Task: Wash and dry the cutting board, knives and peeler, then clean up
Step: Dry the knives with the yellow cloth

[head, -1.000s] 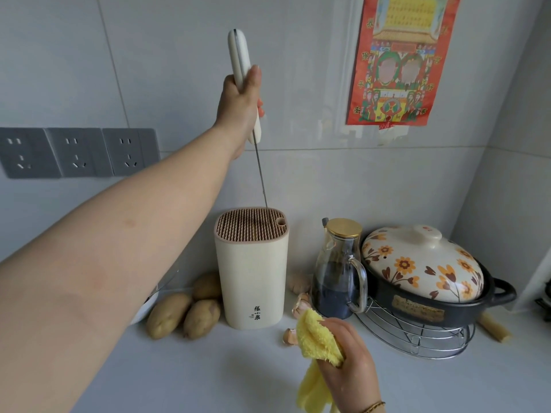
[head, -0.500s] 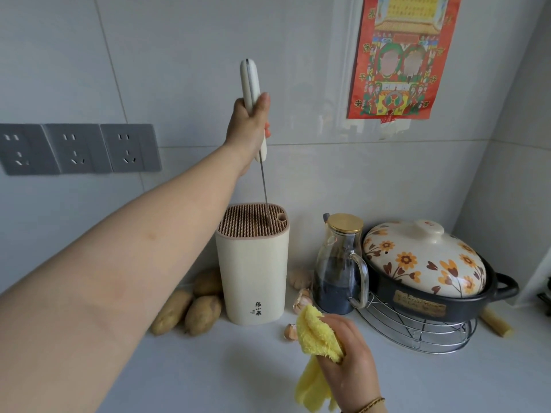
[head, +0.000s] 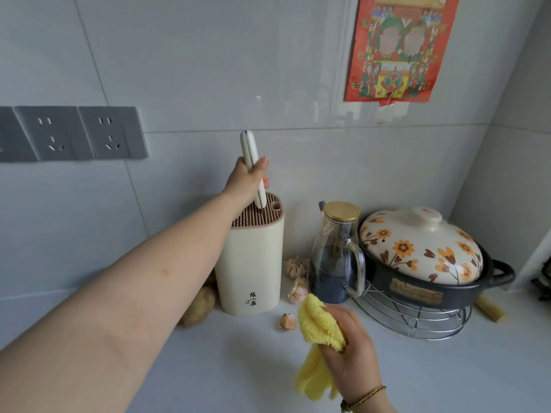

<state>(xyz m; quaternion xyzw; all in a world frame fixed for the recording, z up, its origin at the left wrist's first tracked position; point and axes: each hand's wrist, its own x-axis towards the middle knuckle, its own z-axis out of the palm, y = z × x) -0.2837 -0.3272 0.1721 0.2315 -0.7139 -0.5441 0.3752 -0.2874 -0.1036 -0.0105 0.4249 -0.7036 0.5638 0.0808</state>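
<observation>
My left hand grips the cream handle of a knife that stands upright in the cream knife block. The blade is sunk into the block's slotted top and hidden; only the handle shows above it. Lower right, above the counter, my right hand holds a bunched yellow cloth, part of which hangs down below the fist. The cutting board and peeler are not in view.
The white counter meets the tiled wall corner. Right of the block stand a glass oil jug and a flowered clay pot on a wire rack. Garlic bulbs and potatoes lie around the block. Sockets sit on the wall.
My left hand has come down with the knife, pushing its blade from just above the block fully into the slots. The right hand with the cloth has stayed put.
</observation>
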